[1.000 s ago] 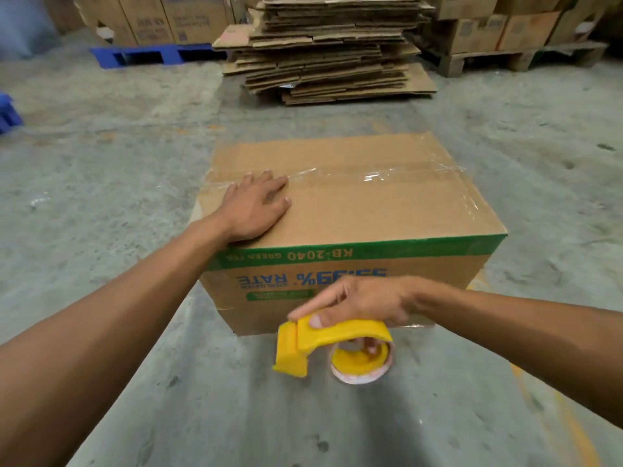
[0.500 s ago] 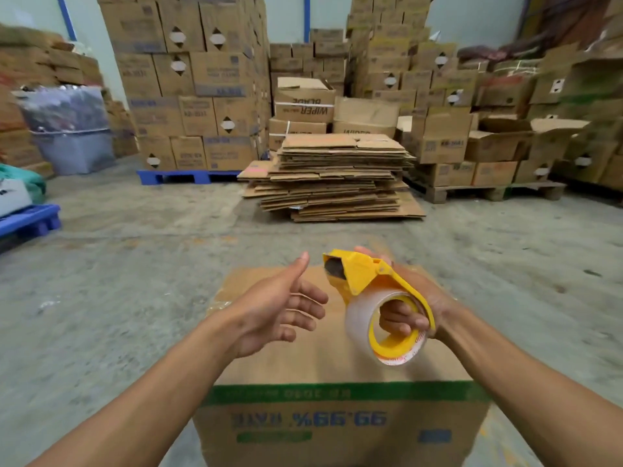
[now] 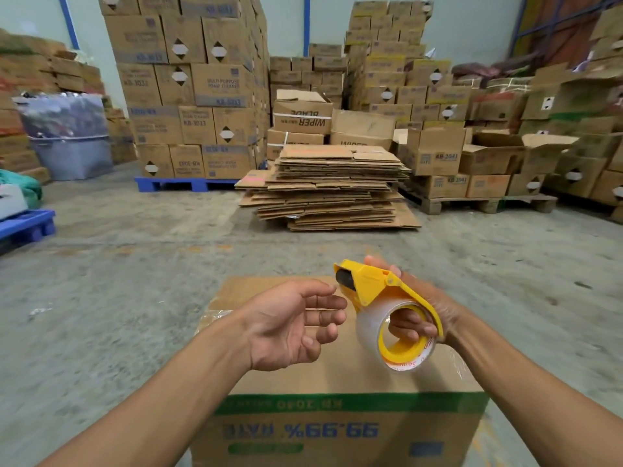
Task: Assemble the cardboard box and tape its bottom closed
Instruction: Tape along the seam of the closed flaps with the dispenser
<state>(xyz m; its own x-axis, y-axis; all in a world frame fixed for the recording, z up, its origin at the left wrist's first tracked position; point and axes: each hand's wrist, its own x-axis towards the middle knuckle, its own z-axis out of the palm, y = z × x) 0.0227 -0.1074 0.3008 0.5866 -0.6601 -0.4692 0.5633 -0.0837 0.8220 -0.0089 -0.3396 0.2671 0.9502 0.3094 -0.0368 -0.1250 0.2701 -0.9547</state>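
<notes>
An assembled brown cardboard box (image 3: 337, 429) with a green band and upside-down blue print stands on the floor right below me, its flaps shut and clear tape showing at its left and right edges. My right hand (image 3: 423, 311) grips a yellow tape dispenser (image 3: 384, 294) holding a roll of clear tape (image 3: 394, 335), raised above the box top with fingers through the roll's core. Beside the dispenser's cutter end, my left hand (image 3: 293, 325) hovers with palm turned toward it and fingers spread, holding nothing.
A pile of flattened cardboard (image 3: 330, 187) lies on the concrete floor ahead. Stacked cartons on a blue pallet (image 3: 182, 183) stand at the back left, more cartons on a wooden pallet (image 3: 485, 202) at the right. Another blue pallet (image 3: 27, 225) sits at far left.
My left hand lifted off the box top and my right hand raised the dispenser from low in front of the box to above it. My view tilted up toward the warehouse.
</notes>
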